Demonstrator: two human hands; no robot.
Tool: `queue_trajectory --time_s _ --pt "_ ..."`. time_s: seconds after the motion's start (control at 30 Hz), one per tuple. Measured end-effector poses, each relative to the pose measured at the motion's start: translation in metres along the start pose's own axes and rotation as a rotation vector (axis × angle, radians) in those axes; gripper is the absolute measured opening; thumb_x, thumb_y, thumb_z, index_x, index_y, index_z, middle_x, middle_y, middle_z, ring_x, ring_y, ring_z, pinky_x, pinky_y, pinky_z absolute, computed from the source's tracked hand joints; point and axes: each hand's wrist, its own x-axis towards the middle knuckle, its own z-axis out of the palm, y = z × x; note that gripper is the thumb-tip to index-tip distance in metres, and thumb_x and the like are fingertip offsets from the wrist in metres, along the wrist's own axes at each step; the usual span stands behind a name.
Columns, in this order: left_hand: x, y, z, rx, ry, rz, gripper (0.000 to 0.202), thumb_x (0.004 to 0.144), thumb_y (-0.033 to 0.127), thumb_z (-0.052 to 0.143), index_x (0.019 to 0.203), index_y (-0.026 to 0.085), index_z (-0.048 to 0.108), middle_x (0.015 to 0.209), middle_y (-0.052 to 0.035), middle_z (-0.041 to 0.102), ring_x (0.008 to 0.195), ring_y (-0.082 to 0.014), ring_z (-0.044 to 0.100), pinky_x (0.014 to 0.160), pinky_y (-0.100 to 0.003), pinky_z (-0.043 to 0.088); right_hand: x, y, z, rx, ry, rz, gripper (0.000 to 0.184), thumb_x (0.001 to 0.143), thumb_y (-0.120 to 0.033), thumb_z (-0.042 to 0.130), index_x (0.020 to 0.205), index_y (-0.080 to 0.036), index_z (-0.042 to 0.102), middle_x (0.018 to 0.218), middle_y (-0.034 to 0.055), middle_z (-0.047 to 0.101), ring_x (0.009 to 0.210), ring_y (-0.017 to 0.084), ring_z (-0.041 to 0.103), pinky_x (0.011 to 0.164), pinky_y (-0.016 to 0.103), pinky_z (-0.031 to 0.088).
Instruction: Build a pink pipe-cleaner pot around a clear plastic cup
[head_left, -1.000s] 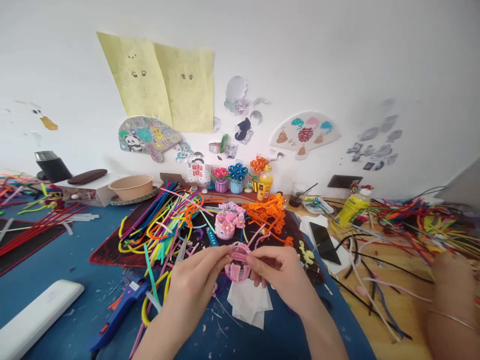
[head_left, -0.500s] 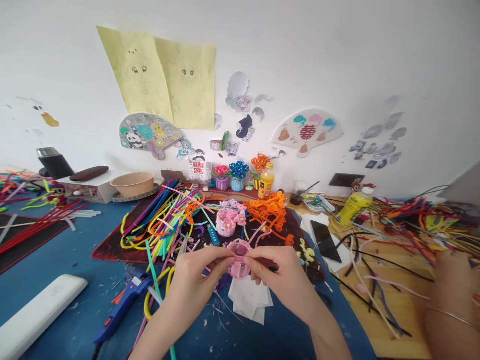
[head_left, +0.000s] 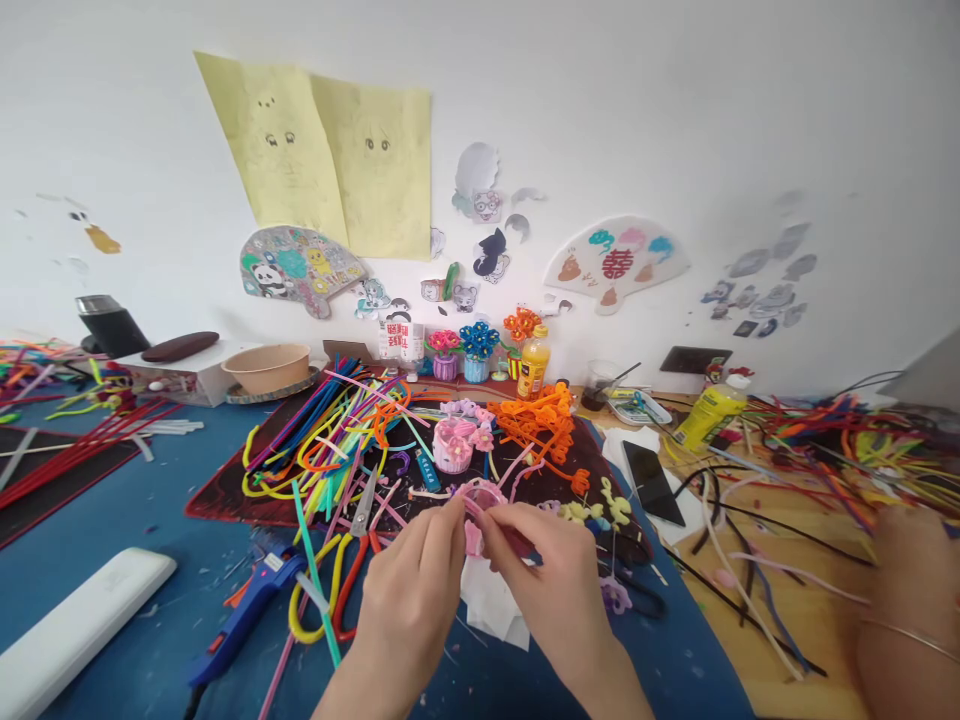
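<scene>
A small pink pipe-cleaner basket [head_left: 480, 490] is between my hands, its ring-shaped rim facing up. My left hand [head_left: 416, 590] pinches its near left edge, with the fingers closed and the thumb hidden. On the near right side my right hand [head_left: 547, 565] pinches it between thumb and forefinger. The fingers cover much of the basket's near side. Just below it lies a folded white tissue [head_left: 495, 605]. Farther back stands a finished-looking pink basket with flowers [head_left: 452, 447]. To the left of my hands are scissors [head_left: 364, 510], partly over the dark mat.
A blue glue gun [head_left: 244, 610] lies left, beside a white oblong case [head_left: 90, 630]. Bundled pipe cleaners [head_left: 322, 420] and orange curled pieces [head_left: 536, 430] cover the mat. A phone [head_left: 652, 482] rests right. Another person's arm [head_left: 907, 610] is at the far right.
My hands have turned more upright and drawn closer together on the pink basket, which tips between them. The left forearm has swung right, uncovering the scissors. Purple and yellow pieces show at right.
</scene>
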Motion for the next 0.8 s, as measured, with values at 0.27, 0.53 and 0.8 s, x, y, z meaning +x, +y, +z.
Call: queue_trajectory --time_s 0.27,0.53,0.8 --pt "0.02 -0.013 -0.017 -0.98 -0.382 -0.844 0.024 0.084 0.039 0.072 0.079 0.016 0.076 0.059 -0.0012 0.073 0.049 -0.0106 0.064 0.046 -0.016 0.05 0.002 0.006 -0.014 0.456 -0.223 0.391 0.027 0.092 -0.034 0.063 0.072 -0.017 0.068 0.059 -0.001 0.062 0.05 0.011 0.058 0.049 0.019 0.046" --pt "0.023 -0.015 -0.007 -1.205 -0.486 -0.942 0.034 0.071 0.046 0.084 0.077 0.013 0.079 0.063 -0.0052 0.075 0.053 -0.0105 0.065 0.046 -0.015 0.047 0.005 0.006 -0.016 0.445 -0.26 0.354 0.026 0.092 -0.032 0.062 0.073 -0.016 0.069 0.06 -0.0008 0.063 0.052 0.011 0.059 0.051 0.019 0.046" --pt "0.025 -0.016 -0.009 -1.22 -0.52 -0.935 0.03 0.074 0.042 0.084 0.073 0.013 0.077 0.066 -0.0053 0.075 0.055 -0.0094 0.065 0.05 -0.015 0.049 0.002 0.009 -0.019 0.357 -0.266 0.288 0.024 0.093 -0.03 0.062 0.076 -0.017 0.071 0.063 0.0005 0.066 0.054 0.011 0.063 0.05 0.016 0.05"
